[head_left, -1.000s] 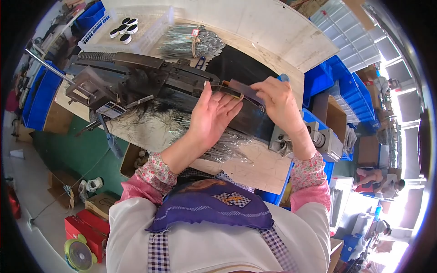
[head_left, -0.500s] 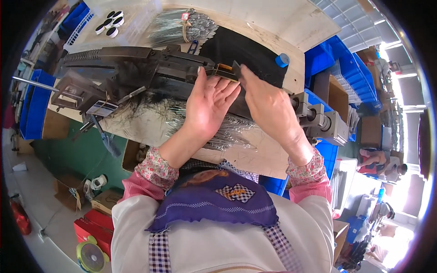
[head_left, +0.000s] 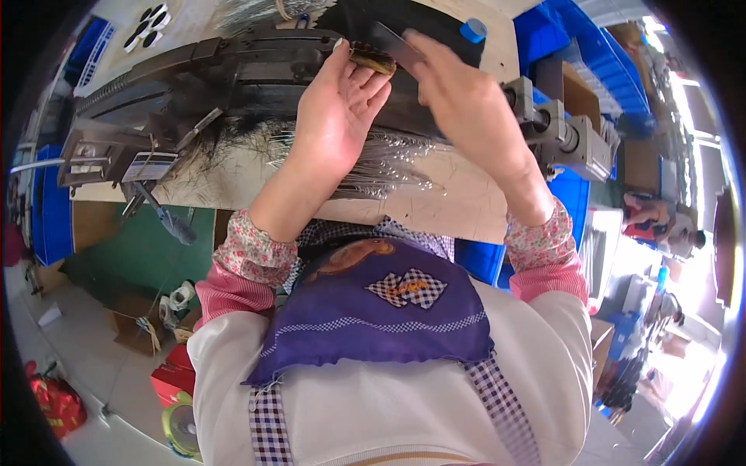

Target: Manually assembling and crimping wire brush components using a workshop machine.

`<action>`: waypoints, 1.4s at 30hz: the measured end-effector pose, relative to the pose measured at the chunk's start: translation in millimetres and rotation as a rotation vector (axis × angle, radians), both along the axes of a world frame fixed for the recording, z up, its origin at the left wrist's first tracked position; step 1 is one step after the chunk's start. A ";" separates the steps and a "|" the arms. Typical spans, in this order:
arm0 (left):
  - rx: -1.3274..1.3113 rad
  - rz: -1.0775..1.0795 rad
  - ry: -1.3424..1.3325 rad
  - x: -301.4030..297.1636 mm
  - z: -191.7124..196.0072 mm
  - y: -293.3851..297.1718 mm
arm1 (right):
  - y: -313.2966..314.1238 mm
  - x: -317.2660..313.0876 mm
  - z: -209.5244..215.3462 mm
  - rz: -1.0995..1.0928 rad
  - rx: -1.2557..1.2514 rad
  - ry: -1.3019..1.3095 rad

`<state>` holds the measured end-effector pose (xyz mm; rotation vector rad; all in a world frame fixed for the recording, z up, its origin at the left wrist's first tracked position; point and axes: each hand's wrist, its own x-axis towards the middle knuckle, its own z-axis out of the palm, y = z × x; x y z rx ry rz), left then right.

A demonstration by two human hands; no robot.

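My left hand [head_left: 334, 116] is turned palm up beside the long dark metal machine [head_left: 264, 58]. Its thumb and fingertips hold a small brass-coloured piece with a dark upper side [head_left: 373, 60]. Exactly what the piece is, I cannot make out. My right hand [head_left: 474, 93] grips a thin flat grey blade-like plate [head_left: 399, 46], slanted just above the brass-coloured piece; whether the two touch is unclear. Below both hands, a bundle of thin shiny wires [head_left: 388, 167] lies on the wooden bench [head_left: 458, 194].
Dark loose bristles [head_left: 225, 147] are scattered by the machine. A blue round cap [head_left: 473, 31] sits on a black sheet [head_left: 443, 54]. Metal cylinder fittings [head_left: 571, 136] stick out at the right. Blue bins [head_left: 598, 78] stand beyond, and white-and-black round pieces [head_left: 148, 27] lie far left.
The view has shifted, so the bench and hands sit higher in it. The plate in my right hand has tilted flatter over the brass-coloured piece, which my left hand still holds.
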<state>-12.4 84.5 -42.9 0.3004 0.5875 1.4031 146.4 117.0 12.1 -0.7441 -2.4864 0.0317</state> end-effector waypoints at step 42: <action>0.447 -0.098 1.185 -20.9 30.8 -108.0 | -40.9 48.1 28.6 -0.048 -0.485 0.362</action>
